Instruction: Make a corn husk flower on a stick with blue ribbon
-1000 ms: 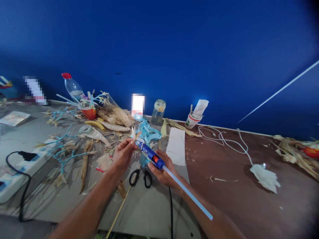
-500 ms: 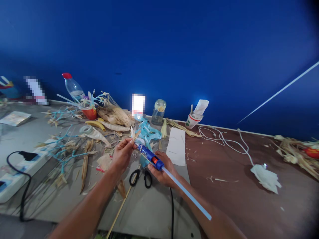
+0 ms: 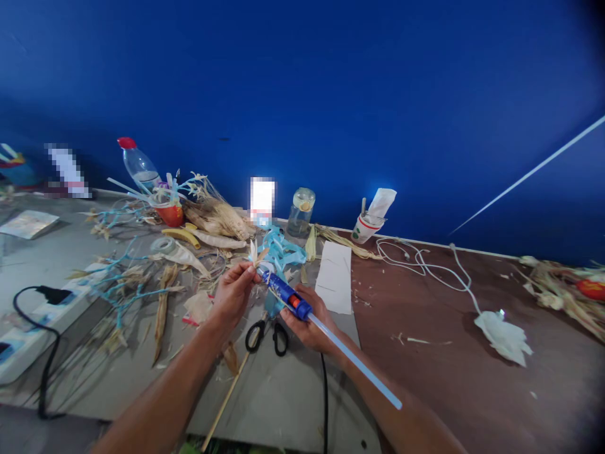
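Left hand pinching pale husk piece at front end of blue glue gun; right hand gripping blue glue gun. Left of blue glue gun: blue-stemmed sprigs already bearing husk bits; brown husk strip loose, apparently unattached.

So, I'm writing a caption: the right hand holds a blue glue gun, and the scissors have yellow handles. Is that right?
Not quite: the head view shows black-handled scissors, not yellow. The right hand does hold a blue glue gun.
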{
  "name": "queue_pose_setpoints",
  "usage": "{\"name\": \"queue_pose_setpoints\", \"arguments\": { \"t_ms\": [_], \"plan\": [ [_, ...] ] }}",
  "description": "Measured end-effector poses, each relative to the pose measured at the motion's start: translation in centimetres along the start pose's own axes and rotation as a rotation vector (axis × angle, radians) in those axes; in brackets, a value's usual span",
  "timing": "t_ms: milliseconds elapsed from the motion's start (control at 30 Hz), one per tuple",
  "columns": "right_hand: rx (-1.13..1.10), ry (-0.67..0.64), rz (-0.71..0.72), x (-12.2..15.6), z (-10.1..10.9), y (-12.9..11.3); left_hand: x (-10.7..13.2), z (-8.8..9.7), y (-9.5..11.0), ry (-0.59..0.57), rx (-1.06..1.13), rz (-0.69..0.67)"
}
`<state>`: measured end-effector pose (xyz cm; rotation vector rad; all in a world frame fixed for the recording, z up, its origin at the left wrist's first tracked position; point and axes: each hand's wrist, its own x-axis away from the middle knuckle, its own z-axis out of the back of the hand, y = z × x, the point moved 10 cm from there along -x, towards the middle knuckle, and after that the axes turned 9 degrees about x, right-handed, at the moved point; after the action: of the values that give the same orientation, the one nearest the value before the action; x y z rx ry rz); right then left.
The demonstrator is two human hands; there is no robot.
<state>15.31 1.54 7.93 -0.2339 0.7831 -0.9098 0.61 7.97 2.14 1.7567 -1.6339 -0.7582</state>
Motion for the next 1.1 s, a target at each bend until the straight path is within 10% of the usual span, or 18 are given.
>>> {"name": "queue_pose_setpoints", "arguments": {
  "t_ms": [633, 900, 1100],
  "plan": [
    [0.024, -0.009, -0.018, -0.1, 2.2, 0.3, -0.3, 0.7, -0.4, 0.023, 0.085, 0.022],
    [0.716, -0.161, -0.195, 2.9, 3.1, 6.2, -0.3, 0.4, -0.6, -0.041, 0.121, 0.039],
    [0.801, -0.278, -0.308, 4.6, 2.6, 9.4, 0.1, -0.3, -0.4, -0.078, 0.079, 0.057]
  ]
}}
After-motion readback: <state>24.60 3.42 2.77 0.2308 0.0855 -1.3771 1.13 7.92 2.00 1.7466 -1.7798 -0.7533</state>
